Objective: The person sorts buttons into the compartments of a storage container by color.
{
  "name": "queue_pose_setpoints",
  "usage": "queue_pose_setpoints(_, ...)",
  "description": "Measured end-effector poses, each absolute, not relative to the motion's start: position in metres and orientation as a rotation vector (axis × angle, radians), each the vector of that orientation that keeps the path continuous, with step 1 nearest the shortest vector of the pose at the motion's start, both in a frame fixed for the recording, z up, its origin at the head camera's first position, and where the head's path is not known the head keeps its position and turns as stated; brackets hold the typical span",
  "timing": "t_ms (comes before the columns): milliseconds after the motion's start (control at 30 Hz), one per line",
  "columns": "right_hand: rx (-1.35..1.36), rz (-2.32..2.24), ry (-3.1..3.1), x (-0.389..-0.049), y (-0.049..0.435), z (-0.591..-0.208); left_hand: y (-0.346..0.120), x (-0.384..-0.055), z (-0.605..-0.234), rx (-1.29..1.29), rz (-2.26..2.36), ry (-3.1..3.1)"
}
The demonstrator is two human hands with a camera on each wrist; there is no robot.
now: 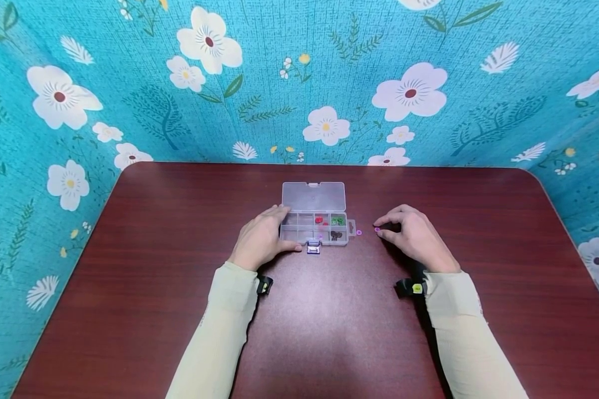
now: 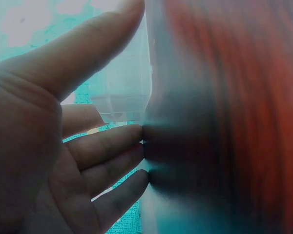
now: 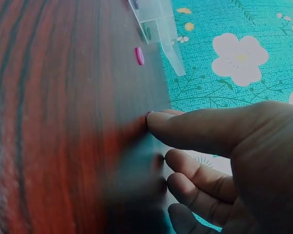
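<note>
A clear plastic compartment box [image 1: 305, 219] lies on the table with its lid [image 1: 313, 197] raised at the back. My left hand [image 1: 262, 235] holds the box's left end, thumb at the front edge and fingers at the far left side. Red buttons [image 1: 319, 220], green buttons [image 1: 338, 221] and dark brown buttons [image 1: 336, 235] sit in separate compartments; something pinkish shows faintly in another. To the right of the box, my right hand [image 1: 419, 235] pinches a small purple button [image 1: 377, 229] between thumb and forefinger, close to the tabletop. A second purple button [image 3: 139, 56] lies between that hand and the box.
A hanging tab [image 1: 351, 228] sticks out from the box's right end, and a latch [image 1: 313, 247] from its front. The dark red wooden table [image 1: 145, 266] has rounded far corners. Blue flowered cloth [image 1: 279, 83] hangs behind it and at both sides.
</note>
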State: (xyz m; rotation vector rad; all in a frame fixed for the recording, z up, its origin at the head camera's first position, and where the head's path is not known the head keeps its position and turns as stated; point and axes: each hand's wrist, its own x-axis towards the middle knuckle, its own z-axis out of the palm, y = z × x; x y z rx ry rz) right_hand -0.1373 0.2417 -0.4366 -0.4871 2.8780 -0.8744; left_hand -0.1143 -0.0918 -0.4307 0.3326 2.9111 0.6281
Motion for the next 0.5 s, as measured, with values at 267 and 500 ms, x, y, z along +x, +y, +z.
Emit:
queue_pose_setpoints(267,-0.461,-0.889,2.866,-0.1372,0.2433,-0.4371,-0.0909,-0.115,-0.4307,0.332,0.618,2.912)
queue_pose_setpoints(500,-0.451,-0.884,2.868,-0.1381,0.2437,-0.4387,-0.0914,-0.1149,-0.4311,0.336,0.623,2.922)
